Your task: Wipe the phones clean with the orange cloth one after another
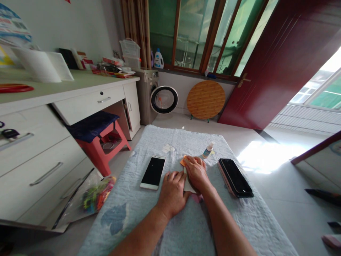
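Head view, right fingers (192,160) gripping orange cloth (183,161) against pale object (188,185), left fingers (177,175) clasping it

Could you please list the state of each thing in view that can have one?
Red door: open
Washing machine door: swung open
Wide drawer: closed
Curtain: gathered aside
Round wooden tabletop: on edge by the wall
White phone: face up, screen dark
Black phone: face up, screen dark
Spray bottle: upright
Orange cloth: under the right hand, mostly hidden
Pale flat item: partly covered by both hands
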A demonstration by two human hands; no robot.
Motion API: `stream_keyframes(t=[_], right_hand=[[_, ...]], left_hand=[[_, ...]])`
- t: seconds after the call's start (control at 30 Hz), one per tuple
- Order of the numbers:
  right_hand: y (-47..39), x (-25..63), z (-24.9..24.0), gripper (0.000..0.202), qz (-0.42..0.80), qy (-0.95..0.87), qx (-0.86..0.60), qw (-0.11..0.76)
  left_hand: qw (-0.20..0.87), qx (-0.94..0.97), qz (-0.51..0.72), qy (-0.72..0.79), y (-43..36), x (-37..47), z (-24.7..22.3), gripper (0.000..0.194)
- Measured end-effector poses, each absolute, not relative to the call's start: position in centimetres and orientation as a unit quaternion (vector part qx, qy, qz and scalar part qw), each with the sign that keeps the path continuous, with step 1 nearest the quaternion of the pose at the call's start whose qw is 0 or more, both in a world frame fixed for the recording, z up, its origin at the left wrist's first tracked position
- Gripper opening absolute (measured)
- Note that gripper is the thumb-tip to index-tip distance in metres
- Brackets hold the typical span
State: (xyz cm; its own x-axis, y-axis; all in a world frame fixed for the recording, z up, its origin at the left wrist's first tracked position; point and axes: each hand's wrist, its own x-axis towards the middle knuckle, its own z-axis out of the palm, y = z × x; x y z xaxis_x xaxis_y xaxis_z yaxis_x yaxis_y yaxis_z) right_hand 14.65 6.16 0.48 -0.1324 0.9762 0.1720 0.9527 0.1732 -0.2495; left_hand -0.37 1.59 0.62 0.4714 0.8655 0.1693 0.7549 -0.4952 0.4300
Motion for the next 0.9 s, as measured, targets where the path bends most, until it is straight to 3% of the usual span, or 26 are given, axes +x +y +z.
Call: stream_keyframes(t=[0.27,0.73,0.9], right_hand=[[6.9,14.6,0.3,0.037,0.031,-0.732,-0.666,0.14],[5.3,14.5,1.2,0.029,0.09,-0.773,-0.593,0.209],[5.3,15.0,1.3,0.03,0.059,-0.77,-0.602,0.205]], left_hand=[[0.144,0.847,0.199,0.471,1.6,-0.4,0.5,0.047],[0.128,0.837,0.214,0.488,1.4,-0.3,0.5,0.043],[0.125,0.838,0.205,0.49,1.5,-0.3,0.5,0.048]])
